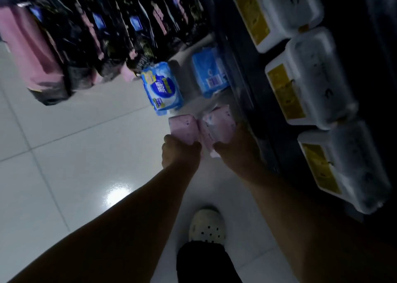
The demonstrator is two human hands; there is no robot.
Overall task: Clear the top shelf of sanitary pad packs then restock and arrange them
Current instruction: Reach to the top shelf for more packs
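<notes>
Reaching down over the white tiled floor (64,145) with both bare arms. Gripping a pink pack (182,127) in the left hand (179,151), fingers (171,142) curled round its near end. Gripping a paler pink pack (219,124) in the right hand (235,151) likewise, closed round its near end. Holding the two side by side and touching, low by the foot of the dark shelf unit (249,93) on the right; cannot tell whether resting on the floor or just above it. Just beyond, two more on the floor: a blue-and-white pack (162,87) nearer the aisle and a blue pack (211,72) beside the shelf unit. Farther back on the left, a row of black packs (111,37), with tall pink packs (25,52) at its far left end. On the right, three white tubs (309,76) with yellow labels in a line. Below, between the forearms, a pale perforated clog (207,226) and a dark trouser leg (204,261). Dim and blurred throughout.
</notes>
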